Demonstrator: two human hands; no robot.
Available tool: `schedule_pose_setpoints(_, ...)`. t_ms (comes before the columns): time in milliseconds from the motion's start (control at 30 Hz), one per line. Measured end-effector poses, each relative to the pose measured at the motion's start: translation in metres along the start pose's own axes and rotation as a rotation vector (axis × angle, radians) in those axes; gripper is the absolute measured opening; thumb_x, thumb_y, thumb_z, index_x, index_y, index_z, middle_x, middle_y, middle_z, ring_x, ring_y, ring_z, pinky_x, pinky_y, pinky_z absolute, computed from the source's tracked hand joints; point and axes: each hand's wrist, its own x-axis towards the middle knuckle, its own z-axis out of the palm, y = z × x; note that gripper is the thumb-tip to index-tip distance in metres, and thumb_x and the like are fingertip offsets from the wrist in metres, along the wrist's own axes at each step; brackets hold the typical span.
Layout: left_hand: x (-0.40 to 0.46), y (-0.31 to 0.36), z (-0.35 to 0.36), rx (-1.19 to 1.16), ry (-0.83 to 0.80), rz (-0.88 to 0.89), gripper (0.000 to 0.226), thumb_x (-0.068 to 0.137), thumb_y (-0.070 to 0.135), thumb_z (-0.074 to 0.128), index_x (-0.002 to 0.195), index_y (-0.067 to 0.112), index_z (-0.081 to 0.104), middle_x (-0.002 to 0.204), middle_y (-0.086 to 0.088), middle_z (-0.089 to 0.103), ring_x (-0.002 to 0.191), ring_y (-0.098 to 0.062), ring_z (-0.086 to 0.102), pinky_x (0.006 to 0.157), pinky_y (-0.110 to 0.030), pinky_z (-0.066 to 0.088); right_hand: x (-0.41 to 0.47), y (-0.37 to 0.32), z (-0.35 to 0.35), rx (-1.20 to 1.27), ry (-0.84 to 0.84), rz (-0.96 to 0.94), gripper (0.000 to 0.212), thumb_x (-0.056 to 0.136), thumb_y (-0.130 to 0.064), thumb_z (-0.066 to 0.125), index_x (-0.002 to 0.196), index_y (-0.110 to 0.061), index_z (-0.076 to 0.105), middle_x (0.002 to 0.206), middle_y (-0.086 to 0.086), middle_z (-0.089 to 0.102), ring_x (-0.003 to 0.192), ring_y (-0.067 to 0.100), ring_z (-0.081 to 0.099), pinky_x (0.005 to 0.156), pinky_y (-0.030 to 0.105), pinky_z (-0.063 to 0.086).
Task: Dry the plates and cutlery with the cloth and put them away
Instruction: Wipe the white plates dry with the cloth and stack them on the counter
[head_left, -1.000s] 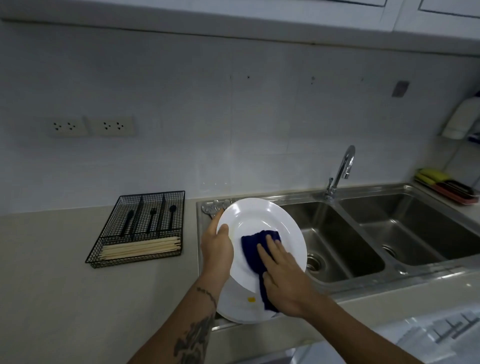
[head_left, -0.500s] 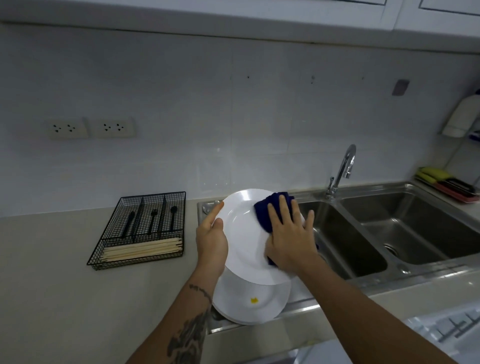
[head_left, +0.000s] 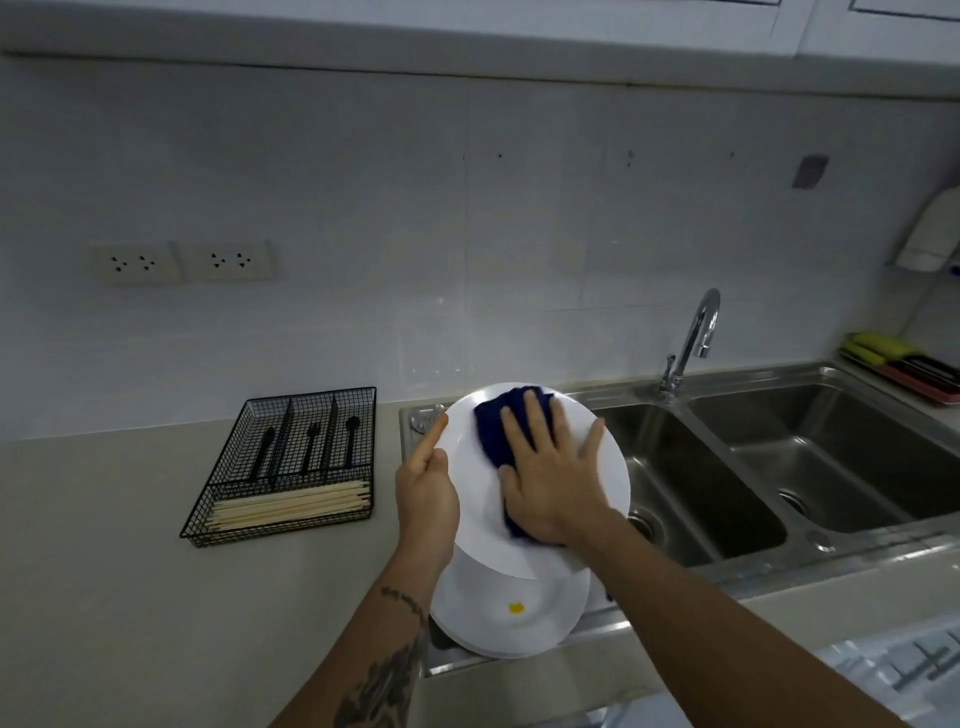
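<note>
You are holding a white plate (head_left: 540, 530) tilted up over the left end of the steel sink (head_left: 857, 467). Your left hand (head_left: 427, 499) is gripping the plate's left rim, thumb on the face and index finger lying straight along the edge. Your right hand (head_left: 553, 475) is pressing a dark blue cloth (head_left: 501, 431) flat against the upper part of the plate's face, fingers straight and spread, so the cloth is showing above and below your palm. Directly beneath the held plate, a stack of white plates (head_left: 511, 618) is sitting on the sink's left ledge, the top one carrying a small yellow mark. To the left on the beige surface (head_left: 104, 571), well apart from the plates, a black wire cutlery tray (head_left: 291, 462) is holding black cutlery (head_left: 311, 441) in its rear compartments and pale chopsticks (head_left: 291, 506) across its front compartment. A chrome tap (head_left: 693, 332) is rising behind the sink's two basins.
</note>
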Motion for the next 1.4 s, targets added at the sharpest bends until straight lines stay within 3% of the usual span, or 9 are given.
schedule_pose_setpoints(100,-0.004,0.003,-0.005,-0.039,0.041,0.007,0.048,0.102,0.006,0.039,0.121,0.04,0.068,0.12,0.01,0.068,0.107,-0.017,0.064,0.097,-0.038,0.053,0.004,0.014,-0.01,0.045,0.015,0.165,0.07,0.089,-0.051,0.031,0.15,-0.041,-0.002,0.16,0.002,-0.013,0.144,0.042,0.0,0.104,0.073,0.007)
schedule_pose_setpoints(233,-0.006,0.007,-0.014,0.058,-0.093,-0.032,0.05,0.101,0.003,0.038,0.127,0.036,0.064,0.107,0.016,0.067,0.094,-0.017,0.065,0.088,-0.037,0.054,-0.002,0.03,-0.025,0.211,-0.03,0.19,0.076,0.083,-0.038,0.051,0.147,-0.042,0.009,0.149,0.009,0.013,0.117,0.04,0.04,0.089,0.05,0.045)
schedule_pose_setpoints(333,0.011,0.022,-0.026,0.207,-0.295,-0.076,0.051,0.097,-0.003,0.042,0.122,0.036,0.064,0.103,0.011,0.072,0.085,-0.019,0.066,0.08,-0.034,0.053,-0.001,0.05,-0.036,0.299,-0.063,0.083,0.078,0.079,-0.036,0.056,0.145,-0.044,0.014,0.138,0.004,0.023,0.113,0.031,0.046,0.089,0.043,0.05)
schedule_pose_setpoints(500,0.025,0.043,-0.016,0.341,-0.556,-0.065,0.051,0.098,-0.002,0.045,0.111,0.039,0.072,0.117,0.013,0.069,0.102,-0.014,0.069,0.091,-0.031,0.054,0.0,0.058,-0.055,0.338,-0.11,-0.094,0.078,0.079,-0.034,0.058,0.144,-0.049,0.018,0.137,-0.005,0.022,0.106,0.023,0.049,0.09,0.036,0.049)
schedule_pose_setpoints(633,0.014,0.033,-0.002,0.271,-0.437,-0.023,0.046,0.098,-0.001,0.045,0.11,0.032,0.074,0.111,0.005,0.072,0.096,-0.01,0.069,0.074,-0.018,0.051,-0.011,0.056,-0.047,0.192,0.026,-0.119,0.077,0.082,-0.036,0.053,0.148,-0.043,0.012,0.144,0.0,0.025,0.118,0.025,0.042,0.094,0.04,0.046)
schedule_pose_setpoints(767,0.01,0.022,0.005,0.06,-0.186,-0.068,0.044,0.096,-0.003,0.046,0.111,0.027,0.074,0.098,0.001,0.072,0.079,-0.014,0.066,0.065,-0.022,0.054,-0.027,0.059,-0.027,0.043,0.026,0.109,0.076,0.086,-0.042,0.042,0.151,-0.037,0.003,0.159,0.007,0.01,0.141,0.033,0.018,0.113,0.051,0.024)
schedule_pose_setpoints(933,0.004,0.016,0.001,-0.072,-0.003,-0.117,0.043,0.096,-0.006,0.045,0.118,0.019,0.072,0.09,0.001,0.068,0.081,-0.021,0.06,0.084,-0.036,0.054,-0.06,0.045,-0.006,0.101,-0.071,0.192,0.073,0.083,-0.04,0.023,0.153,-0.026,0.009,0.161,0.01,-0.005,0.147,0.032,-0.005,0.119,0.052,0.002)
schedule_pose_setpoints(1200,0.001,0.018,0.028,-0.08,-0.001,-0.132,0.049,0.096,-0.004,0.042,0.1,0.032,0.076,0.117,-0.003,0.069,0.102,-0.025,0.064,0.097,-0.045,0.053,-0.061,-0.017,-0.019,0.525,-0.208,-0.06,0.067,0.094,-0.024,0.039,0.153,-0.028,0.008,0.162,-0.003,-0.006,0.147,0.019,0.0,0.118,0.038,0.002)
schedule_pose_setpoints(1400,0.018,0.029,0.002,-0.107,0.083,-0.136,0.049,0.095,-0.006,0.039,0.1,0.029,0.074,0.116,-0.001,0.065,0.09,-0.02,0.06,0.087,-0.039,0.056,-0.064,0.01,-0.036,0.46,-0.171,-0.235,0.058,0.088,-0.017,0.042,0.144,-0.032,0.04,0.156,-0.008,0.028,0.135,0.005,0.024,0.114,0.028,0.007)
